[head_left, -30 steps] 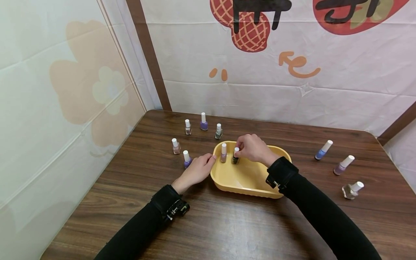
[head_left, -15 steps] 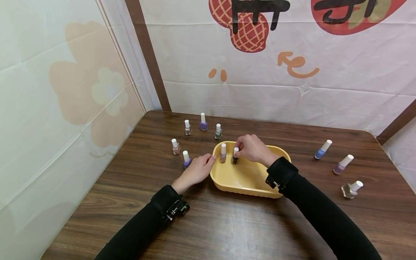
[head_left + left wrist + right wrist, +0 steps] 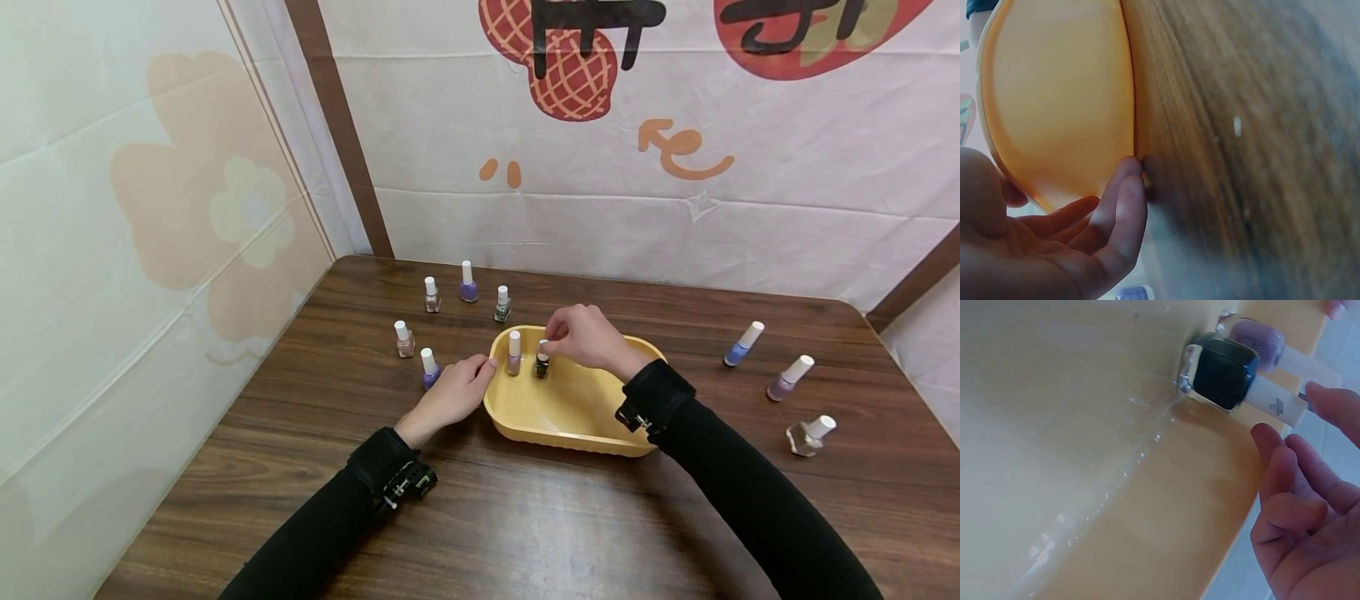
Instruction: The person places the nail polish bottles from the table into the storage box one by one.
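A yellow tray (image 3: 570, 440) stands on the table, with my left hand (image 3: 453, 392) at its left end. That thumb hooks over the rim while curled fingers (image 3: 1127, 206) lie against the outer wall. Inside the tray, a dark nail polish bottle (image 3: 542, 367) with a white cap stands upright beside a pale mauve nail polish bottle (image 3: 513, 354). My right hand (image 3: 588, 337) is at the dark bottle's cap. In the right wrist view its thumb (image 3: 1335, 406) and fingertips are spread around the cap, with a gap between fingertips and cap.
To the left and behind the tray stand several white-capped polish bottles, including a purple bottle (image 3: 430, 371) near my left hand. On the right are a blue bottle (image 3: 738, 354), a purple bottle (image 3: 782, 386) and a clear bottle (image 3: 804, 439). A printed cloth (image 3: 465, 217) hangs behind the table.
My right hand has loosened from the dark polish bottle's cap and lifted slightly. The bottle stays upright in the tray. My left hand keeps its place at the rim.
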Tool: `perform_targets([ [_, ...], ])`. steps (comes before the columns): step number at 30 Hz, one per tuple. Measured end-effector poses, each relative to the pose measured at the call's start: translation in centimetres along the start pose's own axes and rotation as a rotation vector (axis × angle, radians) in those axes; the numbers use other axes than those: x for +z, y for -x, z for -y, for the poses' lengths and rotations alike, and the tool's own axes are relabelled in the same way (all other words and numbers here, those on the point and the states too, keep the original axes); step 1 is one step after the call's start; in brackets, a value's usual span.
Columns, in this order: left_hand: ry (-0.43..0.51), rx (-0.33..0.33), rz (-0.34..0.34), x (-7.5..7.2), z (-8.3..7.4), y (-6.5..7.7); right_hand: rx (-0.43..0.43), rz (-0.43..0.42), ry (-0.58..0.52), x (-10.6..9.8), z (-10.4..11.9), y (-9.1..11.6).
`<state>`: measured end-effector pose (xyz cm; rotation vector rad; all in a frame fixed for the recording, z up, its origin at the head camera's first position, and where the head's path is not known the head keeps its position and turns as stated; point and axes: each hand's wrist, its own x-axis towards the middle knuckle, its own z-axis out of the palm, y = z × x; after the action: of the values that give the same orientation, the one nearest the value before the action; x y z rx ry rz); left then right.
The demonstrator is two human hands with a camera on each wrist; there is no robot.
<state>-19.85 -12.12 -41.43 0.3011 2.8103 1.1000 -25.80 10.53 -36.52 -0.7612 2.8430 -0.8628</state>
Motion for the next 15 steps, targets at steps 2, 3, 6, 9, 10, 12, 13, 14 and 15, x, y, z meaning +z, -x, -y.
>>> perform_targets([
  [2,0.006,-0.002,0.002,0.0,0.0,0.0,-0.003,-0.010,-0.018,-0.4,-0.1,0.2],
  [3,0.010,-0.004,0.003,0.0,-0.1,0.0,-0.004,-0.019,-0.023,-0.6,-0.2,0.3],
  [6,0.017,-0.010,0.006,-0.1,-0.2,0.1,-0.003,-0.057,-0.043,-1.2,-0.4,0.5],
  [9,0.019,-0.017,0.007,-0.1,-0.2,0.1,-0.010,-0.110,-0.063,-1.9,-0.8,0.8],
  [10,0.018,-0.019,0.008,-0.1,-0.2,0.1,-0.010,-0.127,-0.067,-2.2,-0.9,1.0],
  [12,0.018,-0.021,0.010,-0.1,-0.2,0.1,-0.003,-0.154,-0.082,-2.7,-1.2,1.3],
  [13,0.018,-0.022,0.011,-0.1,-0.2,0.1,0.004,-0.165,-0.089,-3.0,-1.3,1.4],
  [14,0.018,-0.022,0.011,-0.1,-0.2,0.1,0.012,-0.175,-0.095,-3.2,-1.5,1.6],
  [15,0.019,-0.022,0.012,0.0,-0.2,0.1,0.023,-0.184,-0.100,-3.5,-1.6,1.8],
])
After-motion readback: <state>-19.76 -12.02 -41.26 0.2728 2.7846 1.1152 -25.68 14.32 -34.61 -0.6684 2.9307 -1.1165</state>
